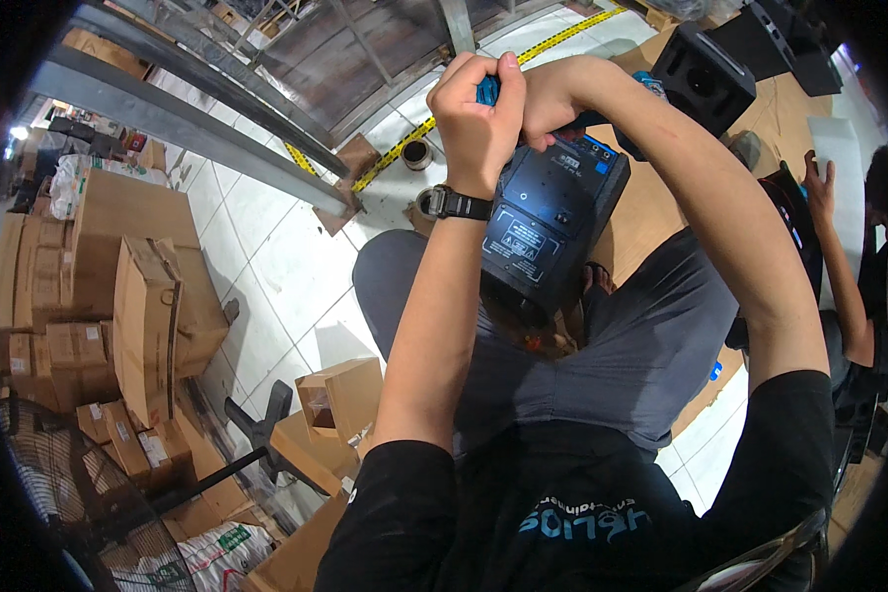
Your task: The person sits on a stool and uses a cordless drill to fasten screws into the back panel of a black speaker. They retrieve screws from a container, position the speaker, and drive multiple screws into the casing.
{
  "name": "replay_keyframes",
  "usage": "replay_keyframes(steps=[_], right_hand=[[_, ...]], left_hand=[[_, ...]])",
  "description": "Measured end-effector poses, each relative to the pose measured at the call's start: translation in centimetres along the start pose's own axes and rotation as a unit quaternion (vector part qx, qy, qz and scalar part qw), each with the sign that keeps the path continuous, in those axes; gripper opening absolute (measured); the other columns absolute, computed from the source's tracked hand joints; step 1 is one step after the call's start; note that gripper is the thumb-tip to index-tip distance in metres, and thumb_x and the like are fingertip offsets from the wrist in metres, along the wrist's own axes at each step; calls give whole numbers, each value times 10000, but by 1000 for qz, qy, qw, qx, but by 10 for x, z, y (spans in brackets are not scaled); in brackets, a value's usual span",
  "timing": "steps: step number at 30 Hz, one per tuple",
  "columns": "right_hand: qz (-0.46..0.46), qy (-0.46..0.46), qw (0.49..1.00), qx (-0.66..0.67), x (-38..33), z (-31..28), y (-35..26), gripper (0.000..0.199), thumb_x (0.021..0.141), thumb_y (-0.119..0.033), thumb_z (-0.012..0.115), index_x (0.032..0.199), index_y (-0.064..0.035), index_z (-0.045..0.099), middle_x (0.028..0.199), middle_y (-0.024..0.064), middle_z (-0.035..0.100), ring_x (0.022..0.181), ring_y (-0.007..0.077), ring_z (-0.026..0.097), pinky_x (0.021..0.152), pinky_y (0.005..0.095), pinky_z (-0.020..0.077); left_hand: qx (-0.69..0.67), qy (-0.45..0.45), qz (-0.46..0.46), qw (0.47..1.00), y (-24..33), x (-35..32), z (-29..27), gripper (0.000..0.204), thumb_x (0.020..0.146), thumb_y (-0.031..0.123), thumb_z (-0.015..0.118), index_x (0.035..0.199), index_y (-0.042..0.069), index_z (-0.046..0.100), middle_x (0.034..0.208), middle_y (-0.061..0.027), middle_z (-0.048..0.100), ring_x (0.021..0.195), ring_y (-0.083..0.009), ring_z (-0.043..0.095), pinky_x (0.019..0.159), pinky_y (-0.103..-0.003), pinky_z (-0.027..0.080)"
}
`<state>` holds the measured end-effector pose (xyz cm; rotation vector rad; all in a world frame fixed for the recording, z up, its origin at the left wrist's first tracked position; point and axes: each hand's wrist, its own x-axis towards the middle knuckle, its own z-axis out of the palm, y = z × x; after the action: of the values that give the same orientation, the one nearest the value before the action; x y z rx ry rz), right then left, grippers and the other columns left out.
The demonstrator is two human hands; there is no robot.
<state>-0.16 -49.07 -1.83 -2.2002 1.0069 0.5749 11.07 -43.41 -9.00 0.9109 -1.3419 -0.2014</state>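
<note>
Black boxy speaker (555,219): long axis one-to-seven
Left hand (478,107): clasps blue piece (486,91); speaker at five o'clock
Right hand (553,104): nearer, curled, hold hidden

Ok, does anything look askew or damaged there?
The narrow brown cardboard box at left looks askew, set crooked beside the larger brown cardboard carton. The black box-shaped speaker between the person's knees shows no obvious damage.

Here's the black speaker box (553,222), slanted, back panel (574,192) facing up, pale printing showing, round fittings (602,150) at the far end; beyond peeks a blue object (486,92), mostly hidden.
</note>
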Motion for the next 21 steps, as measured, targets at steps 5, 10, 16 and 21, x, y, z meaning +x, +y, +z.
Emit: replay_keyframes(steps=[5, 10, 16, 21], right_hand=[[28, 19, 999, 7, 2, 2, 3, 117, 617, -70, 705, 705, -6, 662, 676, 95, 648, 537, 206, 615, 485, 350, 468], [23, 18, 1000, 6, 8, 2, 7, 103, 667, -51, 719, 725, 16, 667, 712, 138, 653, 596, 256, 640, 529, 396, 544], [18, 11, 1000, 8, 8, 3, 6, 120, 683, -66, 724, 746, 13, 662, 726, 126, 653, 598, 255, 630, 529, 402, 543], [19, -6, 1000, -9, 3, -4, -5, 145, 691, -66, 740, 802, 0, 675, 762, 114, 664, 627, 251, 631, 533, 404, 534]], left_hand=[[16, 9, 20, 1000, 1, -1, 0, 216, 942, 91, 695, 777, -38, 645, 713, -59, 603, 637, -139, 545, 616, -281, 429], [31, 14, 24, 999, 2, -1, -1, 215, 936, 99, 699, 778, -38, 648, 711, -63, 598, 634, -141, 538, 612, -287, 425], [17, 19, 18, 1000, 8, -2, -4, 213, 934, 103, 699, 781, -38, 651, 712, -65, 596, 640, -146, 535, 617, -292, 427], [46, 6, 14, 999, 16, 1, -10, 209, 942, 113, 693, 792, -31, 664, 748, -82, 628, 669, -168, 570, 633, -312, 439]])
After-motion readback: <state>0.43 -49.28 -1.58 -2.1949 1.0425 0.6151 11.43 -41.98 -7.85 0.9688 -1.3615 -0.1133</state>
